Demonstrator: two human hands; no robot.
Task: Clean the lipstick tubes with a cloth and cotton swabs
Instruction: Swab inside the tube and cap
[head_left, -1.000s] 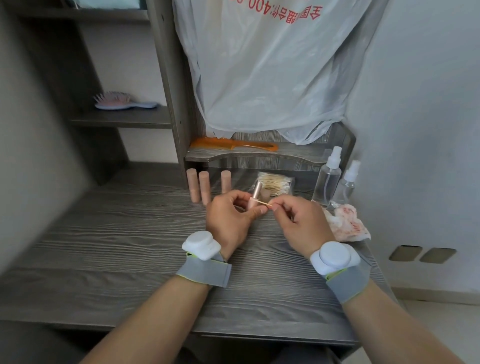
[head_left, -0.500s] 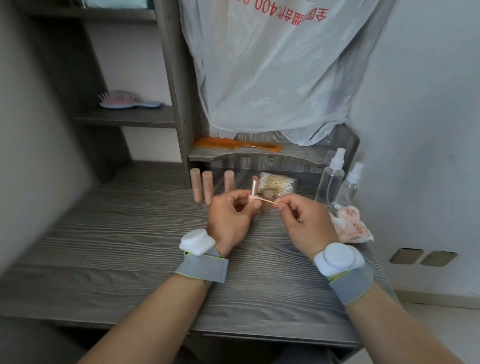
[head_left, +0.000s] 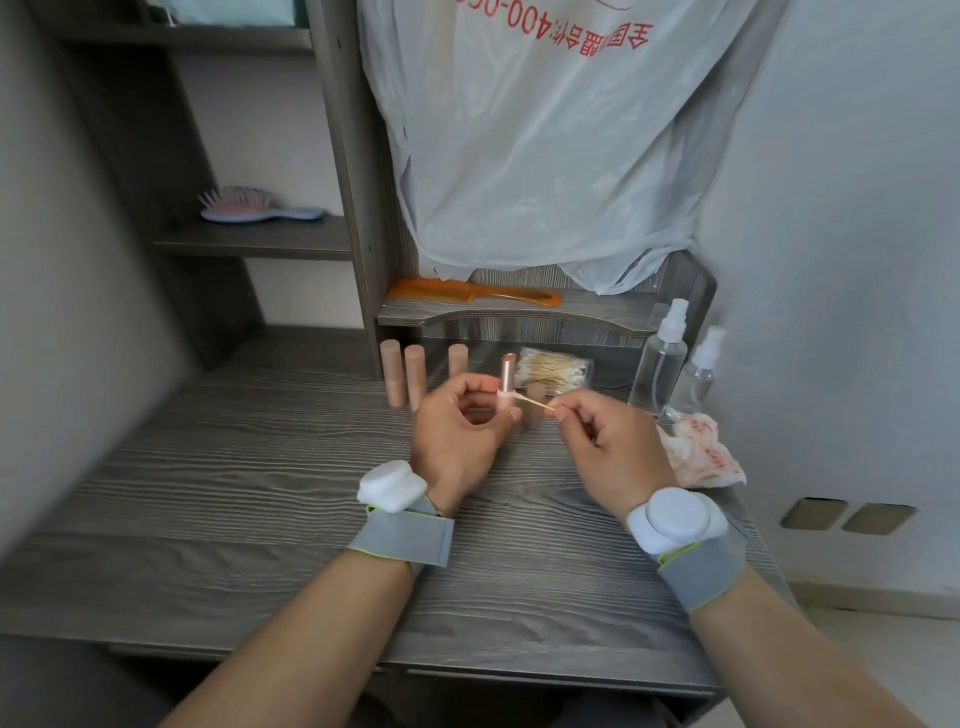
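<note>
Head view: open lipstick tube held upright above the tabletop, in front of three capped tubes.
Left hand: fingers clamped round the tube's base.
Right hand: fingers pinched on a cotton swab, its tip touching the tube's collar.
Cloth: crumpled and stained, on the tabletop beside the right hand.
Risk: hard pressure could snap the thin stick, or the tip could slip upward and smear fresh colour.
</note>
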